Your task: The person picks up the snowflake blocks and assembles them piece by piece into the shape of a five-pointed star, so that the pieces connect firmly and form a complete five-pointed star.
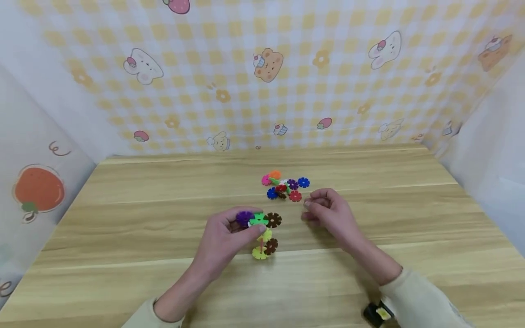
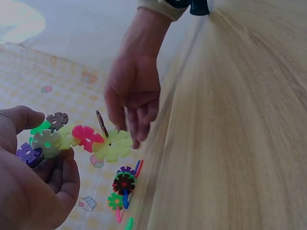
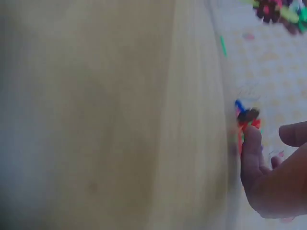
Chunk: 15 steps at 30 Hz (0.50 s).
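Observation:
My left hand [image 1: 221, 239] pinches a joined group of plastic snowflake discs [image 1: 259, 219] between thumb and fingers. Purple, green, white, brown, yellow and pink pieces make up this chain, which hangs down over the table. In the left wrist view a pink disc [image 2: 88, 138] links two yellow ones, and a brown disc [image 2: 102, 123] stands edge-on near the chain's end. To the right, my right hand [image 1: 330, 214] holds nothing, its fingers loosely bent. Just beyond its fingertips lies a small pile of loose snowflake discs [image 1: 295, 196] in red, blue, purple, orange, pink and green.
The wood-grain table [image 1: 143, 255] reaches back to a wall covering [image 1: 242, 54] with yellow checks and cartoon animals. A black object with a yellow patch [image 1: 377, 314] is beside the right sleeve [image 1: 418, 296]. White panels flank the table.

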Motion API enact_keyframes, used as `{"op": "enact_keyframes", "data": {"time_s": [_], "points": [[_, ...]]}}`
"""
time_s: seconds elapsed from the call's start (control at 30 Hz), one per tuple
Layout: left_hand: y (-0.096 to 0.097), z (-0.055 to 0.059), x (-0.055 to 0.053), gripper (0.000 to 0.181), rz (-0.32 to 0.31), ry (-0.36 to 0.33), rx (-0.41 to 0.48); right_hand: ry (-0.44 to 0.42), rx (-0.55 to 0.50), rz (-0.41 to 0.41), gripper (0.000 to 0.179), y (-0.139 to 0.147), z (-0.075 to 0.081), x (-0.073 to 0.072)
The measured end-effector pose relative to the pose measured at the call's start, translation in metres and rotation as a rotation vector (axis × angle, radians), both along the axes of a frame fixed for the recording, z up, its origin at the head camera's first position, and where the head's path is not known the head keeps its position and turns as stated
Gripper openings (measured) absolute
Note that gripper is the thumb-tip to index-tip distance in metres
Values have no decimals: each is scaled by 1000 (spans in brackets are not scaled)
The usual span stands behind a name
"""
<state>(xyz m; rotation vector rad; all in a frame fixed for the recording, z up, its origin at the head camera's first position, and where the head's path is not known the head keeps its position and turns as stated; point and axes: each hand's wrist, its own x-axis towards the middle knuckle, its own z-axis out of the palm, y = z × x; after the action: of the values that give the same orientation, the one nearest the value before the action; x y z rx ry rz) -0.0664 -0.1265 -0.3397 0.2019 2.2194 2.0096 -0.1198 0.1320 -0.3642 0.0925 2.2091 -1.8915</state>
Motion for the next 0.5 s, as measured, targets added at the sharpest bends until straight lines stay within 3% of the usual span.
{"op": "enact_keyframes", "data": {"time_s": [0.1, 0.17, 0.37, 0.5], "points": [[-2, -3, -1, 34, 18, -10, -7, -126, 4, -8, 54, 0, -5, -20], [-3, -3, -1, 34, 24, -13, 0, -161, 15, -5, 61, -4, -6, -33], [-3, -3, -2, 32, 34, 1, 14, -143, 101, 31, 80, -22, -3, -60], [-2, -3, -2, 32, 29, 3, 8, -111, 174, 57, 70, -28, -5, -66]]}}
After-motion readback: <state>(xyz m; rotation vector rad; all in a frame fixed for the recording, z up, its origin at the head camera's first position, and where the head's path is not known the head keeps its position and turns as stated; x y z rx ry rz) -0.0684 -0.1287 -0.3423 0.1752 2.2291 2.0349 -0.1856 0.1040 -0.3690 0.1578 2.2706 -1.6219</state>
